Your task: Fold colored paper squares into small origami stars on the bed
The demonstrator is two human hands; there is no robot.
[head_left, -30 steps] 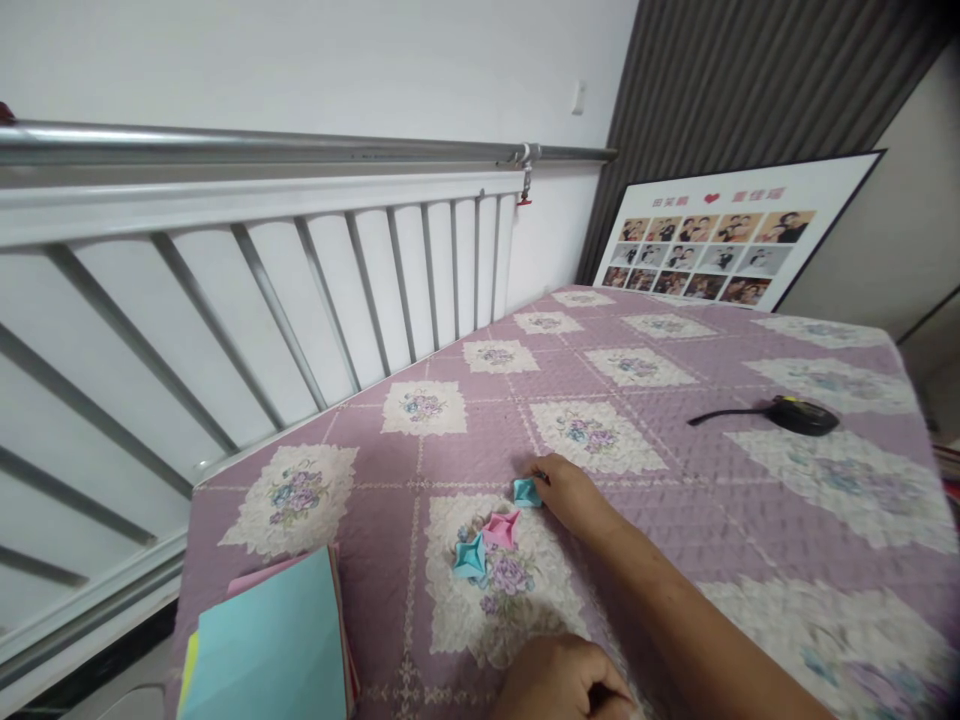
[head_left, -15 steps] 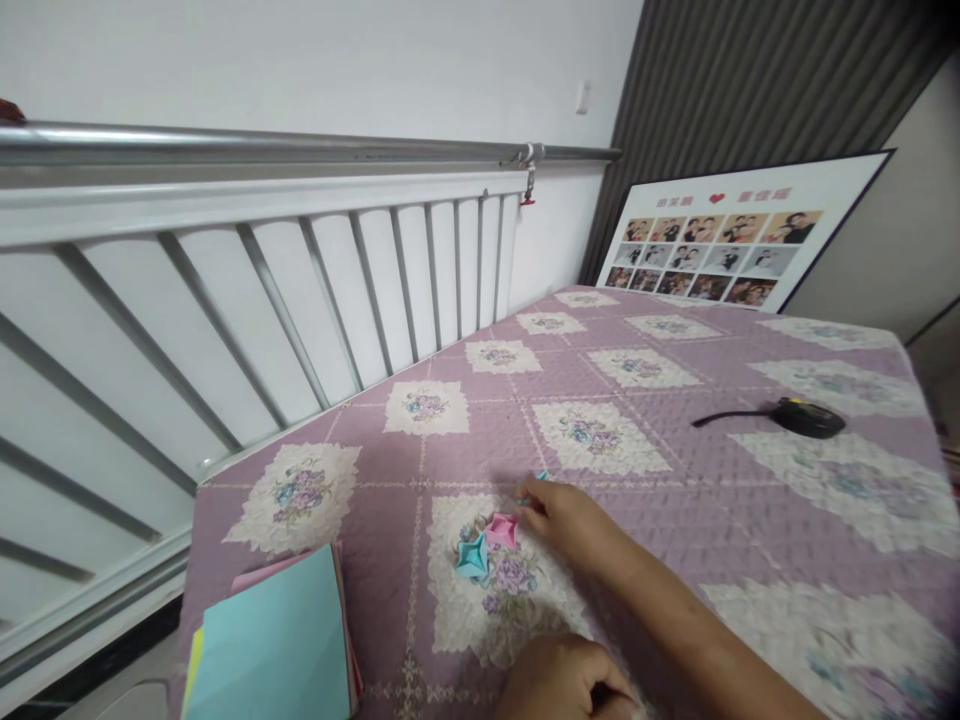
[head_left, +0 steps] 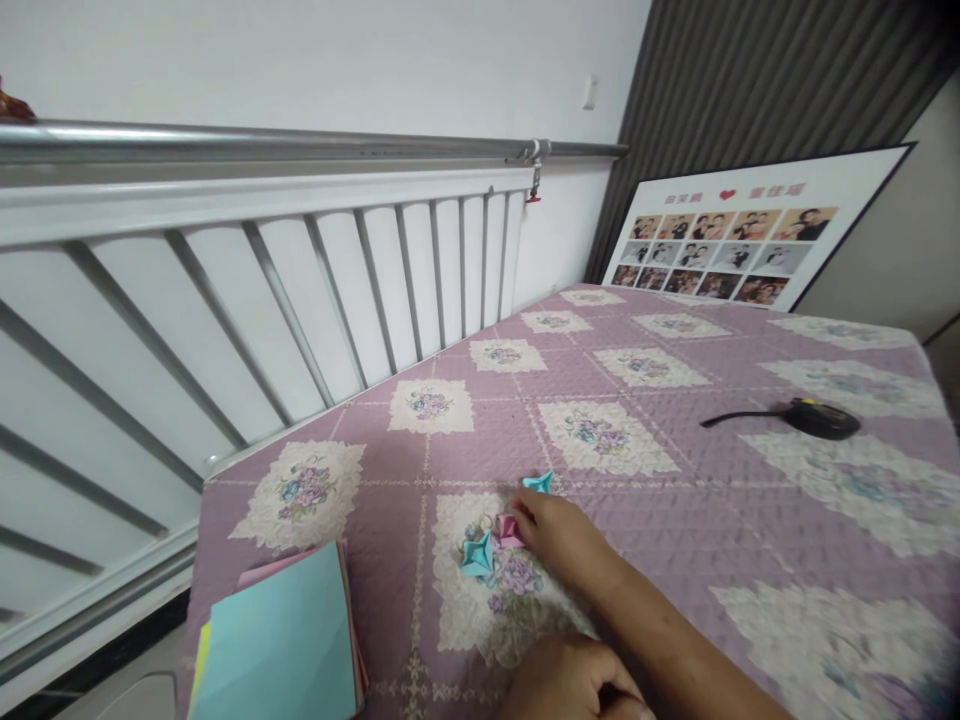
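My right hand [head_left: 564,535] reaches in from the lower right, thumb and finger pinched at the right edge of a small pink folded-paper piece [head_left: 509,531], partly hidden by the fingertips. Just left of it sits a light-blue folded-paper piece [head_left: 477,554], its creased top facing up. Another blue folded piece [head_left: 538,484] lies beyond my knuckles. Close to the bottom edge, my left hand [head_left: 566,680] is curled closed; whatever its fingers may hold is hidden.
A stack of coloured paper sheets [head_left: 279,640], blue on top, lies at the lower left. On the right rests a black tape-measure-like object [head_left: 821,419] with a strap. The quilted floral cover [head_left: 375,520] borders a white radiator [head_left: 225,330]; a photo board [head_left: 757,235] stands behind.
My right hand has moved left from the far blue piece to the pink one, leaving the blue piece more visible. The left hand stays curled in nearly the same place. The view has shifted slightly.
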